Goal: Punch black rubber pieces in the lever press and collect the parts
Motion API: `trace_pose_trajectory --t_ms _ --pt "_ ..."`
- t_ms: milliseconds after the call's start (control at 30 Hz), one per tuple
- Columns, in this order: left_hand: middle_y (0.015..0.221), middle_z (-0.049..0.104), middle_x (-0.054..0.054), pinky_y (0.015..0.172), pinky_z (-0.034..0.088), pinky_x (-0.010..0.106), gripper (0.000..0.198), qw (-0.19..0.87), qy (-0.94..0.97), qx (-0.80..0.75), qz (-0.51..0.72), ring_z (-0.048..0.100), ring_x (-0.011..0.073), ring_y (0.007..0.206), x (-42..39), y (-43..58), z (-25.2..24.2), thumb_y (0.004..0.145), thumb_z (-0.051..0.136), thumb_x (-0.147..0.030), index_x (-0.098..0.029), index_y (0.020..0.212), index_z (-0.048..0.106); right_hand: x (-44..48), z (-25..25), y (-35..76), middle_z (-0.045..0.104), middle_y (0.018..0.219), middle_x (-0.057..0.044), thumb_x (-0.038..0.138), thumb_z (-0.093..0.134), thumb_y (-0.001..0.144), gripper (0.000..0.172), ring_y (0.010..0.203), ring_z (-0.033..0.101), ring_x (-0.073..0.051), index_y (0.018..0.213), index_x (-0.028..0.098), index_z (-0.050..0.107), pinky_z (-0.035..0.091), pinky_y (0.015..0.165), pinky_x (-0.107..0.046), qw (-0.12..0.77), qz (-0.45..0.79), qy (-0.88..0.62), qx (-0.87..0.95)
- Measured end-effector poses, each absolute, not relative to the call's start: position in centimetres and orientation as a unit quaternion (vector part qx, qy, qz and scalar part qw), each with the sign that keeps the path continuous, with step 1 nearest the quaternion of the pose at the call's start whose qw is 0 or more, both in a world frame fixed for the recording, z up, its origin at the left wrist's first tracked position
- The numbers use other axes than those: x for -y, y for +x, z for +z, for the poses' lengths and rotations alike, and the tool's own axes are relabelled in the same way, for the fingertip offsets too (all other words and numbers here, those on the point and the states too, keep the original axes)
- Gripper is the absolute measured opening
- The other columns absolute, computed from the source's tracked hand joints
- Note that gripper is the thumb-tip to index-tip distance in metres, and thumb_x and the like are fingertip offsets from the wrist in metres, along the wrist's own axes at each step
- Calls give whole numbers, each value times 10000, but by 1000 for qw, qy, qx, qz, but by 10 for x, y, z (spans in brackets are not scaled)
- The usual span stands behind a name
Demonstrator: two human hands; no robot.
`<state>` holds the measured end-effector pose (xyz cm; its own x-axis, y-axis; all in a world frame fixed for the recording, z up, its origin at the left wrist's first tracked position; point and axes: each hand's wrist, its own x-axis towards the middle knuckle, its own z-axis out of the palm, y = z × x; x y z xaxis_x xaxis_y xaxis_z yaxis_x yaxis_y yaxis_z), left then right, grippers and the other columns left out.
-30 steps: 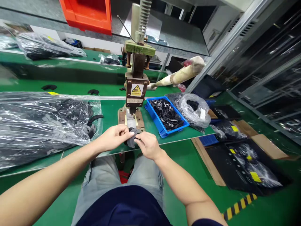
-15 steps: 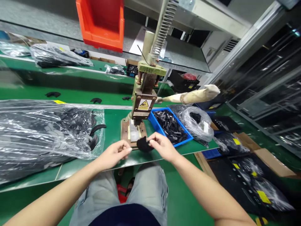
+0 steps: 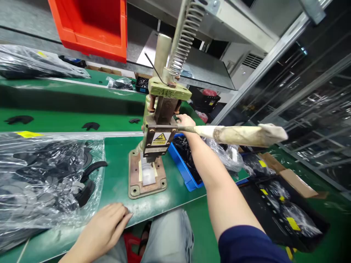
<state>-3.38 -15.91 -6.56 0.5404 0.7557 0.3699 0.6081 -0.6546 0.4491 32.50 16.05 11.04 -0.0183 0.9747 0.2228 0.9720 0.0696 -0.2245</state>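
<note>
Touching the press lever [image 3: 236,134], the right hand [image 3: 185,120] hides its grip, I cannot tell; left hand [image 3: 105,226] lies half-open, empty, on the table [image 3: 117,153]

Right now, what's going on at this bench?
A seated person works at a manual press on a green table. The right hand is up at the inner end of the press's wrapped lever; whether it grips is unclear. The left hand rests open on the table's near edge. A pale block sits under the ram.
</note>
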Motion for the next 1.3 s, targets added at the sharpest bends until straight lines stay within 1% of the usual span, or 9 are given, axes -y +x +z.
trace_pose_trajectory --t_ms 133,267,367,467,600,667,867,1200,1300 --pt "828 669 13 727 484 342 178 123 870 -386 280 654 199 731 158 -36 -65 1086 562 -265 -249 925 635 -169 98 329 717 1361 -119 400 657 954 542 1167 690 -261 1464 220 629 534 1056 -385 114 10 -708 697" --pt "826 663 5 723 489 329 181 122 872 -378 286 660 186 728 158 -37 -68 1082 582 -291 -245 916 638 -139 92 355 729 1368 -114 533 578 1005 500 1243 675 -273 1386 224 674 518 1102 -382 87 10 -714 695" --pt "795 647 -1 706 490 316 223 118 873 -376 289 655 177 707 157 -37 -68 1083 581 -316 -243 878 624 -98 91 383 754 1337 -111 458 518 1049 412 1251 687 -273 1357 244 686 516 1109 -392 61 12 -711 700" --pt "761 632 -5 683 496 312 261 122 874 -384 274 645 177 679 157 -36 -68 1084 573 -364 -246 855 612 -50 88 405 796 1241 -79 428 651 990 345 1138 731 -250 1289 266 714 549 1020 -364 17 35 -691 721" --pt "745 626 -10 666 508 317 265 128 873 -394 256 637 181 649 157 -36 -67 1078 572 -418 -254 878 630 0 75 412 773 1298 -102 434 888 794 538 1204 704 -300 1273 261 715 536 1028 -389 -32 46 -659 750" --pt "741 625 -9 671 513 320 268 126 874 -396 254 640 185 647 158 -36 -68 1075 570 -432 -257 883 636 12 67 410 741 1348 -141 399 860 828 523 1263 671 -318 1294 229 693 510 1063 -410 -37 33 -657 752" --pt "741 606 -10 698 499 328 290 111 873 -410 242 629 182 662 161 -35 -70 1083 562 -426 -249 858 603 20 51 403 761 1227 -116 310 672 967 199 1183 674 -273 1140 219 710 479 1007 -377 -26 5 -662 749" --pt "750 592 -15 730 486 341 266 129 863 -422 246 620 184 692 162 -37 -70 1076 582 -416 -246 873 606 42 71 401 729 1139 -153 257 495 988 219 1054 647 -284 1100 175 664 452 902 -399 87 -56 -703 704" --pt "779 621 -11 733 501 335 210 152 842 -431 286 626 183 708 164 -36 -64 1051 624 -410 -248 919 634 71 77 387 714 1109 -120 273 464 1003 211 1038 633 -247 1094 187 633 447 919 -380 131 -64 -688 711"
